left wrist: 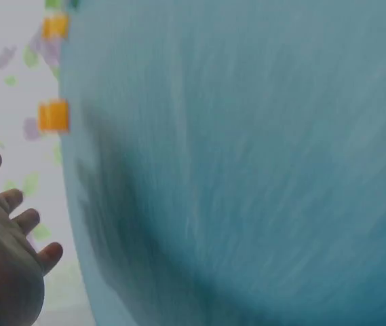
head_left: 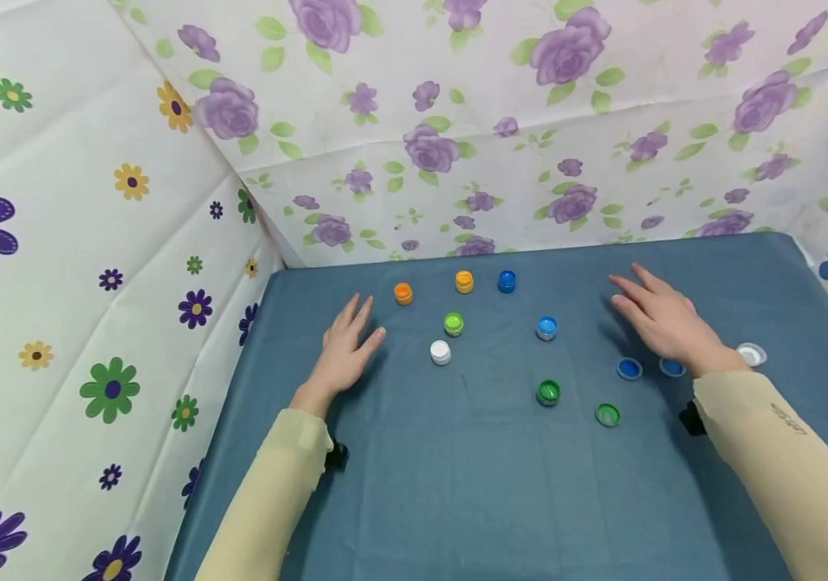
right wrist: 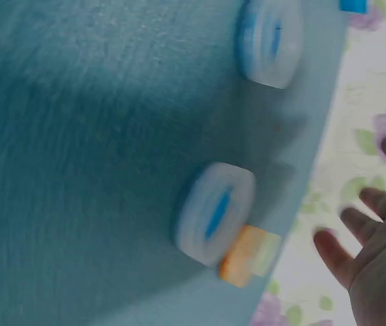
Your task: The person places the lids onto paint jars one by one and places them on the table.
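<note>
My left hand (head_left: 342,353) is held over the table's left side with fingers spread and nothing in it. Nearest to it stand an orange paint pot (head_left: 403,294) and a white one, the white pot (head_left: 440,353), both without lids. On the right, my right hand (head_left: 664,319) hovers with its fingers extended, also holding nothing. Two blue lids, one the left blue lid (head_left: 629,369) and the other the right blue lid (head_left: 672,367), lie below it. In the right wrist view, a small orange-and-yellow piece (right wrist: 248,255) sits by a blurred lid (right wrist: 215,214).
Other uncovered pots are yellow (head_left: 464,281), dark blue (head_left: 506,281), light green (head_left: 453,323), light blue (head_left: 546,328) and dark green (head_left: 548,393). A green lid (head_left: 608,415) and a clear lid (head_left: 751,353) lie rightward. Flowered cloth (head_left: 428,149) hangs behind the blue table (head_left: 457,484).
</note>
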`<state>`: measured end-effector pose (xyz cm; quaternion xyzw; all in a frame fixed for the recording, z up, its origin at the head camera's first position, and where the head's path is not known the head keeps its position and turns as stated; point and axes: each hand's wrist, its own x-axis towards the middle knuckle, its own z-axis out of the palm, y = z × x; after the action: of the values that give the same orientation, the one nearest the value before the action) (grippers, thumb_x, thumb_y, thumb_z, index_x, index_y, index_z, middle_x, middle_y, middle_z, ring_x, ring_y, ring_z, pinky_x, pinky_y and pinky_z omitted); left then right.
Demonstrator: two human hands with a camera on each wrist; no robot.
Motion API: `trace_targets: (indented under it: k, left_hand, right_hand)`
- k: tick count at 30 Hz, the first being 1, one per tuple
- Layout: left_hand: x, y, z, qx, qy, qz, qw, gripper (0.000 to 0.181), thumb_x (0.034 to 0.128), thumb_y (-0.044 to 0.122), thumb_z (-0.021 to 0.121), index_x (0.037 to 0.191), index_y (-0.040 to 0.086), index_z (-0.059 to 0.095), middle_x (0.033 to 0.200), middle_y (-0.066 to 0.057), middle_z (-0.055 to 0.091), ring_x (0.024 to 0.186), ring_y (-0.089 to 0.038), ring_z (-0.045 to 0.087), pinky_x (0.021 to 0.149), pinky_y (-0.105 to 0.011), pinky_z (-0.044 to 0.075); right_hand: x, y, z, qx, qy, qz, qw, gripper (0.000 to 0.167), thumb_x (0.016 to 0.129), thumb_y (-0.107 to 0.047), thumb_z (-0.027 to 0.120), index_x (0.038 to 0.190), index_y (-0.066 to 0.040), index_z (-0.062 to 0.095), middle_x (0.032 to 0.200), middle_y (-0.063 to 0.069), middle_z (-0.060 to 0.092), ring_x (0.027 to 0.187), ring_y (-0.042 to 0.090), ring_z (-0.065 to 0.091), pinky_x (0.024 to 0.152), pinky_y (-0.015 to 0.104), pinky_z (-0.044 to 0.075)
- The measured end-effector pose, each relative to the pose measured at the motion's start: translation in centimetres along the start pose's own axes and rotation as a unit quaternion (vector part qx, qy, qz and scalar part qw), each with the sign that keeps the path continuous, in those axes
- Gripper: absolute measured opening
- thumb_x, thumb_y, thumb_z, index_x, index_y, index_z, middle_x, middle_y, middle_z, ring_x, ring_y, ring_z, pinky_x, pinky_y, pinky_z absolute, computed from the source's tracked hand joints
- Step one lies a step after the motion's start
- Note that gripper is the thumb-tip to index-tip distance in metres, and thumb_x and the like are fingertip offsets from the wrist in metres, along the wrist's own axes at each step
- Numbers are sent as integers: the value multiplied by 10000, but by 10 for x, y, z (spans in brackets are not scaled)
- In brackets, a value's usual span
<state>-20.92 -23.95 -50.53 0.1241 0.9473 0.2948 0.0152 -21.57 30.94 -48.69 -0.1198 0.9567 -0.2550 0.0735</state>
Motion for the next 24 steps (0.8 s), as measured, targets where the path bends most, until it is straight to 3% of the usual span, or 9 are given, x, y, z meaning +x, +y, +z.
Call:
trace_targets:
  k: [5, 10, 17, 20, 24]
  left_hand:
    - [-17, 27, 7, -1011, 259, -65, 9945, 630, 1132, 399, 561, 1670, 116, 394, 1693, -164, 366, 1531, -387, 374, 1211, -638, 311]
    - [-24, 49, 26, -1648, 357, -310, 9852, 525, 1077, 235, 688, 1553, 53, 563, 1502, -154, 591, 1276, -340, 620, 1029, -533, 523]
    - [-23, 70, 53, -1244, 350, -497, 9904, 527, 971, 217, 830, 1452, 75, 669, 1311, -132, 672, 1055, -287, 636, 923, -471, 531]
    - [-18, 76, 62, -1021, 361, -510, 9928, 539, 934, 234, 873, 1419, 78, 695, 1257, -124, 656, 989, -270, 591, 881, -447, 510]
    - [-13, 82, 70, -895, 476, -601, 9930, 524, 903, 235, 904, 1366, 67, 726, 1216, -122, 630, 993, -279, 569, 885, -460, 498]
  right_hand:
    - [-22, -7, -11, 400, 115, -121, 9991, 656, 1169, -525, 311, 1620, -76, 469, 1660, 265, 381, 1504, 545, 321, 1161, 743, 264]
    - [-52, 0, -21, 714, 49, 34, 9974, 606, 1179, -484, 307, 1584, -93, 531, 1484, 269, 583, 1328, 509, 552, 1043, 731, 417]
    - [-87, 25, -29, 811, 301, 438, 9953, 591, 1187, -449, 302, 1561, -62, 548, 1395, 301, 634, 1230, 514, 590, 942, 723, 450]
    - [-95, 36, -30, 609, 707, 814, 9923, 614, 1184, -452, 310, 1538, -12, 550, 1332, 325, 646, 1142, 502, 609, 834, 659, 500]
    - [-100, 45, -31, 385, 1249, 1485, 9802, 650, 1179, -459, 320, 1547, 45, 501, 1326, 369, 597, 1089, 514, 591, 740, 607, 507]
